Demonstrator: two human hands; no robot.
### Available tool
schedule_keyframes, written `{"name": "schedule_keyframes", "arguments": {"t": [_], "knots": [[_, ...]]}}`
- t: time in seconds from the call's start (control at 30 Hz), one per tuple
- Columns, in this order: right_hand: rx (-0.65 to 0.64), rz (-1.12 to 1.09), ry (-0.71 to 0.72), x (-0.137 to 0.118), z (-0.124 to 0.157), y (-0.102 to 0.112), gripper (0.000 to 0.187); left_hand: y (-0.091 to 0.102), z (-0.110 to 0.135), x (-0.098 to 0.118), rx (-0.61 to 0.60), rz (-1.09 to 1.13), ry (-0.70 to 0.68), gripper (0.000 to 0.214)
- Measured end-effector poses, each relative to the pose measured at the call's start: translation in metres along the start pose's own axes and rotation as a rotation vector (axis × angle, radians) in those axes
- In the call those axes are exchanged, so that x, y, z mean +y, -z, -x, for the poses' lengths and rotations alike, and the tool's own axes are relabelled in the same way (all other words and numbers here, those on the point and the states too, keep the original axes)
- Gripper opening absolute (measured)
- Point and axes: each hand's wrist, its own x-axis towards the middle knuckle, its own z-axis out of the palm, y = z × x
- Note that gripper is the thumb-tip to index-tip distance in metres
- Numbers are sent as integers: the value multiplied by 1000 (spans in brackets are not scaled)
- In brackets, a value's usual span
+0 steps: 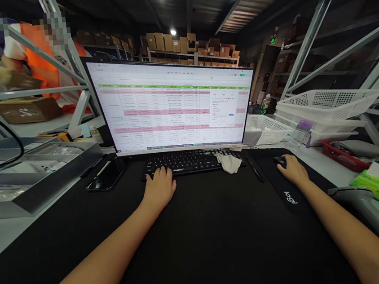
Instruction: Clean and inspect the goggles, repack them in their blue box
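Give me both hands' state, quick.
Left hand: open, fingers resting on the keyboard.
Right hand: cupped over the mouse.

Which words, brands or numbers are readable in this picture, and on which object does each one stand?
"logi": white print on the black mouse pad, seen turned sideways.
Keyboard: a small white brand mark on its front edge, too small to read.
Monitor: a table with green and pink rows, text too small to read.
Cardboard box: marking blurred.

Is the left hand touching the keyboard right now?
Touching. The head view shows the left hand resting with fingers on the lower left keys of the black keyboard.
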Motion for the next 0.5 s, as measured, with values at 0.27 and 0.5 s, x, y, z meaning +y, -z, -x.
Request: {"name": "schedule_keyframes", "arguments": {"t": [0.27,0.5], "knots": [[-8,42,4,2,-1,-4,48,2,0,1,-16,-27,5,53],[-52,52,-21,-2,1,1,53,1,0,1,-24,-26,-2,54]]}}
